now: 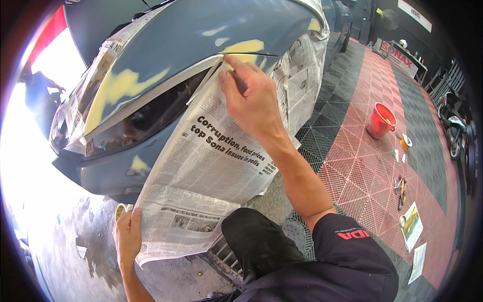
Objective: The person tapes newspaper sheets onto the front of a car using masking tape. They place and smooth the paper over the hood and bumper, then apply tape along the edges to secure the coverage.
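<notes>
One newspaper sheet [201,158]: slanting down from the car [183,32], its top lying beside the headlight [151,108].
Left hand [129,236]: clamping the sheet's lower edge before the car, a tape roll [119,211] sitting just beside.
Right hand [251,95]: touching the sheet's top at the car, thumb and forefinger standing apart.
Red bucket [381,122]: standing right of the car.
</notes>
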### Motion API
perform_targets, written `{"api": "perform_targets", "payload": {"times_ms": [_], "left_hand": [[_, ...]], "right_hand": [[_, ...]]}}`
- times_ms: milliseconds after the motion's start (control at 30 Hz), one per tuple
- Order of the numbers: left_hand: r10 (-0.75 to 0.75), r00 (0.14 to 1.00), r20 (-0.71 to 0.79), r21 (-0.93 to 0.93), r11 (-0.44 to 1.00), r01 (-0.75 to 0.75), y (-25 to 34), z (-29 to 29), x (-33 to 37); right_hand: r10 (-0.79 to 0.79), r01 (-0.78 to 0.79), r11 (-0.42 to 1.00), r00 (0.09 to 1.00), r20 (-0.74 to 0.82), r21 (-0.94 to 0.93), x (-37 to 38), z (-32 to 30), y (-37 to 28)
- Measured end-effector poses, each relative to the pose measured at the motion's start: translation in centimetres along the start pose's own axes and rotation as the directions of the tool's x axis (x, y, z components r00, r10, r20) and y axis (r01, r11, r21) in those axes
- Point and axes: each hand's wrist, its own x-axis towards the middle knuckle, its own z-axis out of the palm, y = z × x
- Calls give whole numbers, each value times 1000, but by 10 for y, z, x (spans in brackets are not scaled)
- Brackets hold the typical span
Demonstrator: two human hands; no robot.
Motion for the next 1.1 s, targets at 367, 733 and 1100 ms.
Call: {"api": "perform_targets", "payload": {"times_ms": [367,733,1100], "left_hand": [[47,999,5,-62,997,-46,-3,0,2],[43,999,5,-84,996,-43,1,3,1],[35,999,17,-70,997,-34,5,0,-1]], "right_hand": [[-128,130,986,991,30,-109,6,-5,5],[-171,182,940,983,62,-289,13,-6,2],[-64,61,996,996,-59,-60,15,-5,9]]}}
